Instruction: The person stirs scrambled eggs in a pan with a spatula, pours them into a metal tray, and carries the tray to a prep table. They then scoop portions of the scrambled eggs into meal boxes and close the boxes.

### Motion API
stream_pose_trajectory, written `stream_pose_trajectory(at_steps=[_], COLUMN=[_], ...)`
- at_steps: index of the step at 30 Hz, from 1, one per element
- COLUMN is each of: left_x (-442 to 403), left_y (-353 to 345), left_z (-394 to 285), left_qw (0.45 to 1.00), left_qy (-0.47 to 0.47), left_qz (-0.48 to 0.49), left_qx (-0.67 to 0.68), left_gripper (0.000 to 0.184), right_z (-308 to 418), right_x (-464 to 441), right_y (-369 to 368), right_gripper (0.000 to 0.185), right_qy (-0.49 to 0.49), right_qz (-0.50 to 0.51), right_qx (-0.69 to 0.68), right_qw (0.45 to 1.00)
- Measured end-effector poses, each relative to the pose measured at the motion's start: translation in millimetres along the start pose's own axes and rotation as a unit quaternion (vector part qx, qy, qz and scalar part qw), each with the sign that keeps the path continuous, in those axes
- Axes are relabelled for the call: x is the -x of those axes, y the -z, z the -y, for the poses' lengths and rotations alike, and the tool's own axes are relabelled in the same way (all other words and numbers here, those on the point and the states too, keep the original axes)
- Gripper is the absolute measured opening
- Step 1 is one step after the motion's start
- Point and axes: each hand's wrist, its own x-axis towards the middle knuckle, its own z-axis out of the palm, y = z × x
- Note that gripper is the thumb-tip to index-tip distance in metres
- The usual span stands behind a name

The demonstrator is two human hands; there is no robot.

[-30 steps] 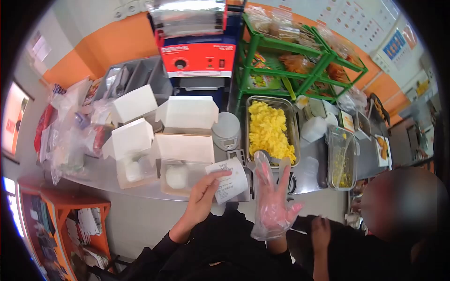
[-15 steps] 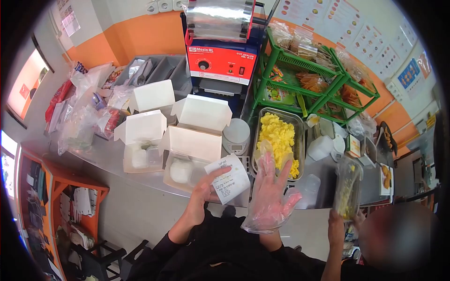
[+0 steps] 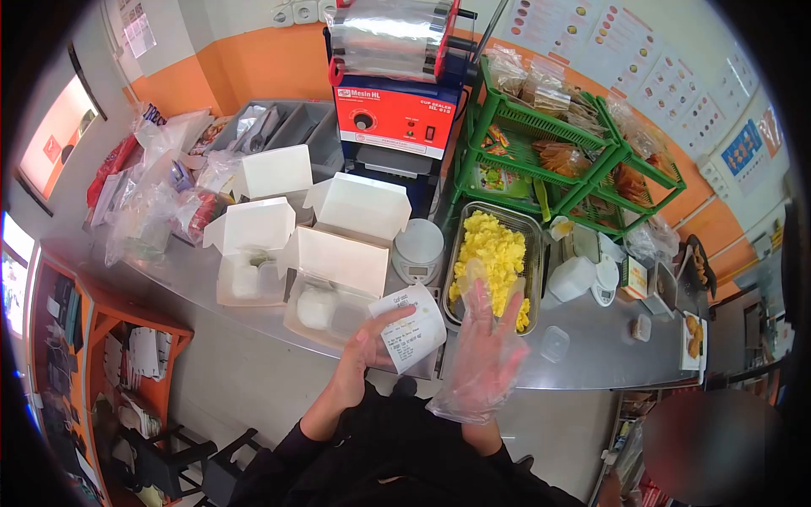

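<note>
My left hand [image 3: 353, 372] is bare and closed on a printed paper receipt [image 3: 409, 331], which it pinches near the top left. Beside it, my right hand [image 3: 483, 359] wears a loose clear plastic glove, with its fingers spread and nothing held. The gloved fingertips overlap the near end of a metal tray [image 3: 539, 245] of yellow scrambled-looking food [image 3: 490, 247]. To the left of the receipt stand open white boxes, one [image 3: 342, 262] with a round white portion [image 3: 316, 308] and a clear cup inside, another [image 3: 269, 221] with a similar white portion.
A round scale [image 3: 419, 245] sits between boxes and tray. Behind are a red and blue cup sealer [image 3: 390, 122] and green racks [image 3: 541, 139]. Plastic bags [image 3: 148, 224] lie left. A clear lid [image 3: 554, 345] is near the right front edge; a co-worker [image 3: 710, 448] is at lower right.
The co-worker has lifted the clear oblong container off the counter and it is out of sight. The view has shifted right and up. My hands keep nearly the same pose.
</note>
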Motion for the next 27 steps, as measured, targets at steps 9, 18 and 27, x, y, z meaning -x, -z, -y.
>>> stream_pose_trajectory(at_steps=[9,18,27], left_x=[-9.1,-15.9,-37.3], left_y=[17.5,41.1,43.4], left_z=[56.4,135.2,162.3], left_qw=[0.996,0.987,0.919], left_qy=[0.060,0.150,0.065], left_qz=[-0.036,-0.056,-0.091], left_qx=[-0.047,0.004,-0.377], left_gripper=[0.033,0.032,0.042], right_z=[-33.7,-58.5,-164.4], right_x=[26.2,-11.1,-92.1], right_y=[58.1,82.1,30.2], right_gripper=[0.083,0.041,0.064], right_qy=[-0.148,-0.049,-0.081], right_qz=[-0.144,0.059,0.262], right_qx=[0.099,0.471,0.774], right_qw=[0.973,0.879,0.571])
